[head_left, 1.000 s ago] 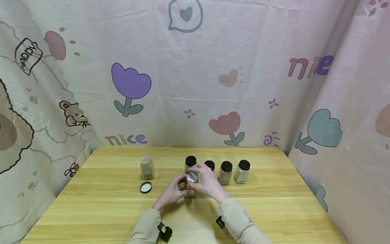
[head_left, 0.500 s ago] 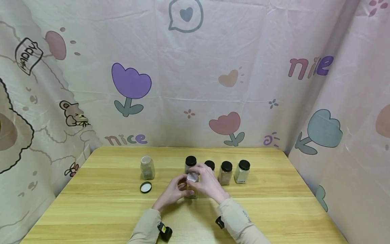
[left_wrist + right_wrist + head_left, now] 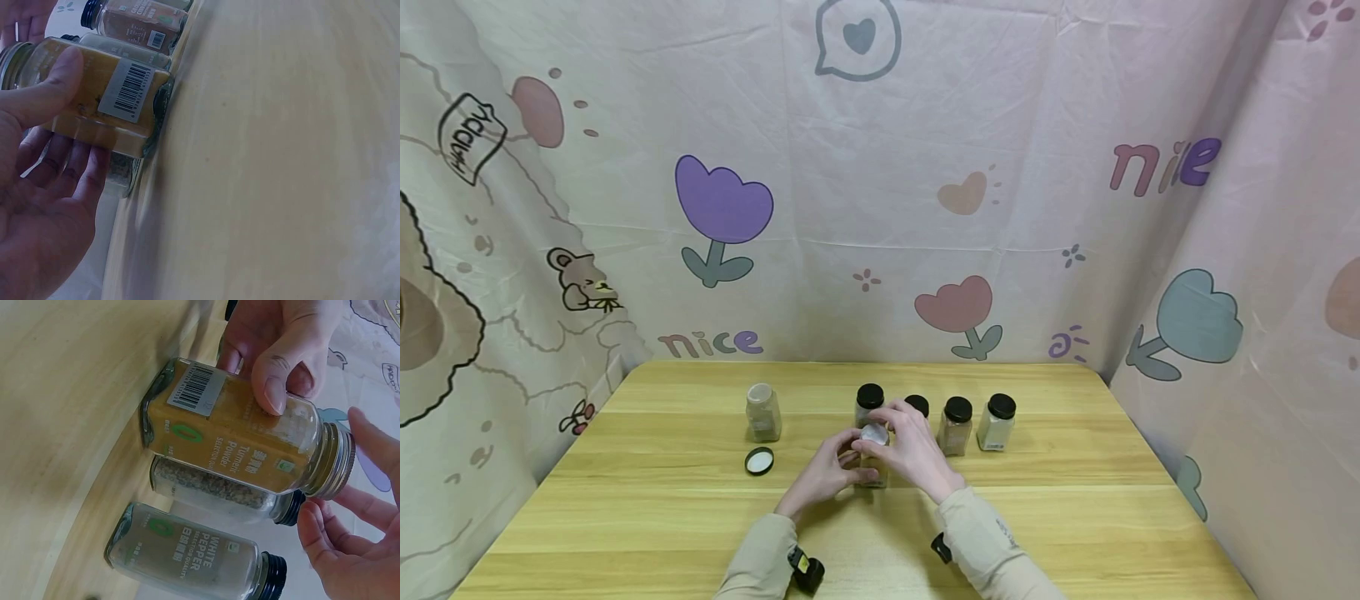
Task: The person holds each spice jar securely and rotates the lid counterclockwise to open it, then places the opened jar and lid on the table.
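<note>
A square glass jar of orange-yellow turmeric powder [image 3: 231, 431] stands upright on the table, its barcode label [image 3: 127, 89] showing in the left wrist view. The left hand [image 3: 827, 477] grips the jar's body, thumb on one side and fingers curled round the other. At the jar's top, the right hand [image 3: 913, 450] holds the silver-coloured lid [image 3: 337, 461] by its rim between thumb and fingers. In the head view the lid's top [image 3: 874, 433] is partly covered by the right hand.
Behind the hands stand several black-capped jars, among them a white pepper jar [image 3: 187, 553] and a brown one [image 3: 955, 429]. At the left, a jar without its black cap [image 3: 763, 414] stands behind a black ring-shaped lid [image 3: 759, 461] lying on the table [image 3: 647, 500].
The right thumb has shifted slightly to the left across the lid's near edge. The left hand and the jar have kept their place.
</note>
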Tool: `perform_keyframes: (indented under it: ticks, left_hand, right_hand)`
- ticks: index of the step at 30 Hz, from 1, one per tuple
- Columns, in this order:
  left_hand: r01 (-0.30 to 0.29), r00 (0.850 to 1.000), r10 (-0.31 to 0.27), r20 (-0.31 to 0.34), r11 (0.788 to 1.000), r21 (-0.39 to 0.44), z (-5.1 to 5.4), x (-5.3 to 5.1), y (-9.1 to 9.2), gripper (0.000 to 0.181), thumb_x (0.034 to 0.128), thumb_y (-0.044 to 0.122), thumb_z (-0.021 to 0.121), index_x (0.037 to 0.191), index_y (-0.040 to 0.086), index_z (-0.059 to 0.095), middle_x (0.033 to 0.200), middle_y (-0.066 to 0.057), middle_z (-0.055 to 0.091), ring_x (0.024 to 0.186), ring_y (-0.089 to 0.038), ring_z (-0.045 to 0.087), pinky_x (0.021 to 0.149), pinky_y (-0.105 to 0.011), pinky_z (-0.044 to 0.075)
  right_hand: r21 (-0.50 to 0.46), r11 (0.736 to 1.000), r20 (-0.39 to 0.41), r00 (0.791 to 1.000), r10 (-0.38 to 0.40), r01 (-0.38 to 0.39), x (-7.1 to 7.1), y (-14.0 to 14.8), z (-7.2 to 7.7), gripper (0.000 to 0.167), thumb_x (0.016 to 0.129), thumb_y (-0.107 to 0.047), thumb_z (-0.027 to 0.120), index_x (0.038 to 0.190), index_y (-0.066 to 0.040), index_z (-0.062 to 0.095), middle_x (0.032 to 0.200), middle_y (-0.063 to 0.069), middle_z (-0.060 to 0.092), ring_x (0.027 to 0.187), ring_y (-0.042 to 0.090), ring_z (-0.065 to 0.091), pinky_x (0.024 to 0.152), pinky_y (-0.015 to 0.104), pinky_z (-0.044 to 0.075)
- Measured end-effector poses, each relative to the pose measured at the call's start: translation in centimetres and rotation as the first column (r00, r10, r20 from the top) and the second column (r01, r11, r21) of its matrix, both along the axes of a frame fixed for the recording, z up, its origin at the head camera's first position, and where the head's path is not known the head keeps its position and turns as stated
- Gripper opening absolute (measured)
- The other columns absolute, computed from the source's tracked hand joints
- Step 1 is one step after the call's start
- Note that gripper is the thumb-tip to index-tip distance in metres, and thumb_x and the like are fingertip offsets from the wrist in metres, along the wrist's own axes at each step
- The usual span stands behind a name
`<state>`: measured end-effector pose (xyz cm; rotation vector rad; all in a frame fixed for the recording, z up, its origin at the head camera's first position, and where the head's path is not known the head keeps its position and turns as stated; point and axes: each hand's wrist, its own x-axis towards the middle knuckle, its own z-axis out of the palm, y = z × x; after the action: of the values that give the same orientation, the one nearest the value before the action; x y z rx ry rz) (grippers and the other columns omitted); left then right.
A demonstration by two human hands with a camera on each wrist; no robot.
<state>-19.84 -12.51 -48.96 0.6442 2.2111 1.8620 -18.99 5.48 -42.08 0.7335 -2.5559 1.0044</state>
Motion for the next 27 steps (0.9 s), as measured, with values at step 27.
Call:
perform_keyframes:
  ticks: [27]
  left_hand:
    - [-0.004, 1.000, 0.004, -0.007, 1.000, -0.023, -0.01, -0.08, -0.03, 0.048, 0.0857, 0.008, 0.079, 0.126, -0.003, 0.055, 0.135, -0.022, 0.058, 0.135, -0.042, 0.053, 0.114, -0.043, 0.047]
  right_hand:
    - [0.004, 1.000, 0.033, 0.999, -0.005, 0.004, 0.29, -0.04, 0.32, 0.031, 0.083, -0.026, 0.083, 0.107, -0.007, 0.075, 0.106, 0.005, 0.071, 0.092, 0.020, 0.063, 0.078, 0.027, 0.047]
